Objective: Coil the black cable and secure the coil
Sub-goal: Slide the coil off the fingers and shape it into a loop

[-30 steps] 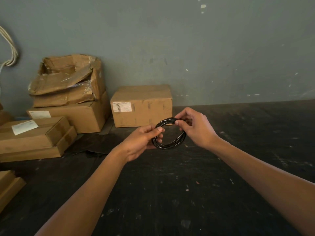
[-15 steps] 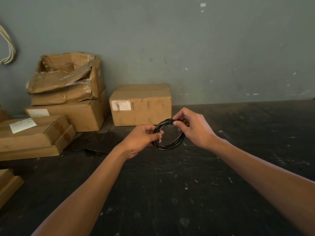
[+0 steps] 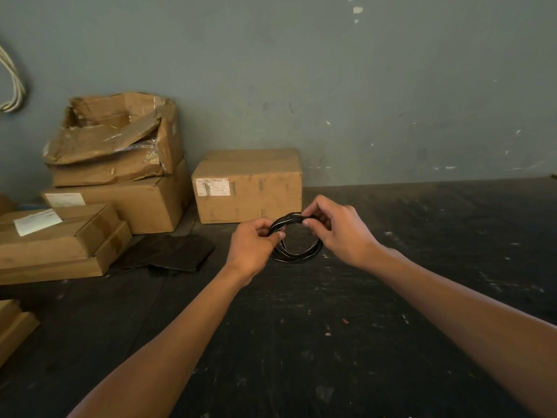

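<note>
Fig.: my left hand [image 3: 251,247] and right hand [image 3: 337,229] both pinched the black cable [image 3: 297,253] coil above the desk [image 3: 301,342], mid-securing, I judged; next needs tail wrapped w/o loosening.

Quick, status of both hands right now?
Left hand: fingers curled, pinching the left side of the coiled black cable.
Right hand: fingers curled, pinching the top of the same coil, held above the dark surface.
</note>
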